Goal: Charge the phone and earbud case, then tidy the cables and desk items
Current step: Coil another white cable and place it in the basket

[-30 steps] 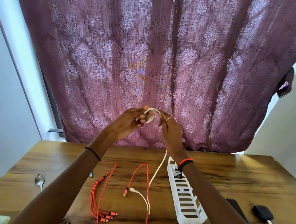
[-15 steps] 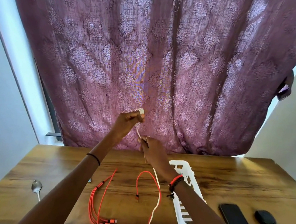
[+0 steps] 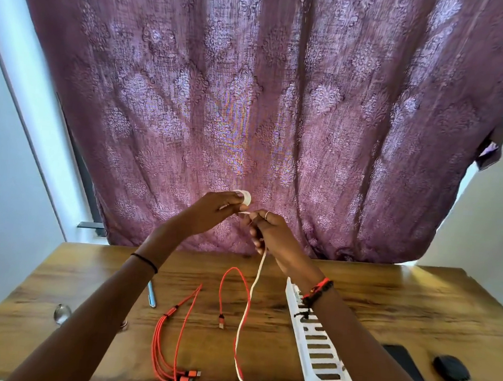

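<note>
Lower left, spoon (image 3: 61, 313) and orange multi-cable (image 3: 170, 344) are lying on the tabletop (image 3: 414, 303). Mid-frame, left hand (image 3: 213, 210) is pinching a small coil of the white cable (image 3: 249, 305), right hand (image 3: 274, 233) is closing around its trailing length. Phone (image 3: 404, 361) & earbud case (image 3: 451, 372) are sitting lower right.

You have two hands up: your left hand (image 3: 213, 213) pinching a small coil and your right hand (image 3: 274, 236) gripping the strand below it, both on one white cable (image 3: 247, 313) that hangs down from your fingers. Below your fingers lie two red cables: one multi-head red cable (image 3: 170, 341) and one single red cable (image 3: 232, 292). Under your right wrist sits one white slotted tray (image 3: 316, 356). Right of it: one phone (image 3: 404, 361) and one black earbud case (image 3: 451, 372). Left: one pen (image 3: 151, 294), one spoon (image 3: 61, 312).
</note>
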